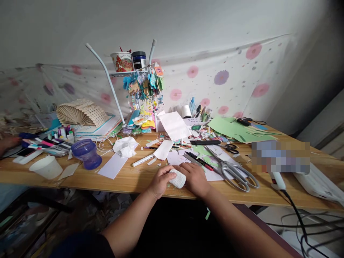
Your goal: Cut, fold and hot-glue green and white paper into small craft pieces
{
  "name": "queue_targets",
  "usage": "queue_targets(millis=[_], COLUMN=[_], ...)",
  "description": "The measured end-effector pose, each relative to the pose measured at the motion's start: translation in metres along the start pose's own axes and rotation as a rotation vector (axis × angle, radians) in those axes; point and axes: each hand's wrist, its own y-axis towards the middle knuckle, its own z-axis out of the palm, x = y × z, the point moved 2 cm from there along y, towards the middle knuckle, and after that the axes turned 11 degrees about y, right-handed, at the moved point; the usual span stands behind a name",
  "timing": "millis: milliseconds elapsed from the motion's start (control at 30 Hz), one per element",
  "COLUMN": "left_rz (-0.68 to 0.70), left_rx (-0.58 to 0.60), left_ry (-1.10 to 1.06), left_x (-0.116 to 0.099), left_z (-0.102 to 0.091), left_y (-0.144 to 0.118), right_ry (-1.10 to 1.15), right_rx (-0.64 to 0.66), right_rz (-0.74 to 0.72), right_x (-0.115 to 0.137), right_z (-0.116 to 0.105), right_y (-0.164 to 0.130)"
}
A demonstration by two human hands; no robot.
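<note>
Near the table's front edge, my left hand (pixel 161 181) pinches a small white textured pad (pixel 177 179) with rounded corners, thumb on top. My right hand (pixel 194 178) is closed at the pad's upper right side, its fingers bent against it; the fingertips are partly hidden. Just beyond the hands lie a black pen (pixel 195 157), a red-and-black pen (pixel 205 165) and white paper sheets. Large grey-handled scissors (pixel 233 172) rest right of my right hand. A white marker (pixel 143 160) lies beyond my left hand.
Left stand a blue-purple cup (pixel 87 154), a white cup (pixel 46 167) and crumpled tissue (pixel 125 147). A white rack (pixel 106 75) carries hanging trinkets. Green paper (pixel 236 129) lies back right; a corded white tool (pixel 277 181) sits far right. Another person's hand (pixel 8 143) shows far left.
</note>
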Motion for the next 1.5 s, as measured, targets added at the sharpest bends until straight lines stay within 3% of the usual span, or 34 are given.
queue_targets(millis=[633,867,1000,1167,1400,1500], left_rz=[0.029,0.035,0.094,0.099,0.069,0.062], left_rx=[-0.069,-0.094,-0.186,-0.280,-0.257,-0.250], left_ry=[0.121,-0.002,-0.049,0.047,0.081,0.082], left_x=[0.007,0.007,0.008,0.011,0.016,0.012], left_z=[-0.003,-0.004,-0.005,-0.005,-0.005,-0.004], left_y=[0.001,0.001,0.003,0.009,0.012,0.011], right_ry=[-0.098,0.025,0.246,0.623,0.975,0.855], right_rx=[0.179,-0.010,-0.240,-0.522,-0.545,-0.609], right_rz=[0.269,0.261,0.346,0.458,0.222,0.196], right_x=[-0.001,-0.009,-0.022,-0.034,-0.016,-0.006], right_z=[0.002,0.005,0.007,0.001,-0.009,-0.010], right_y=[0.002,0.002,-0.005,-0.019,-0.021,-0.019])
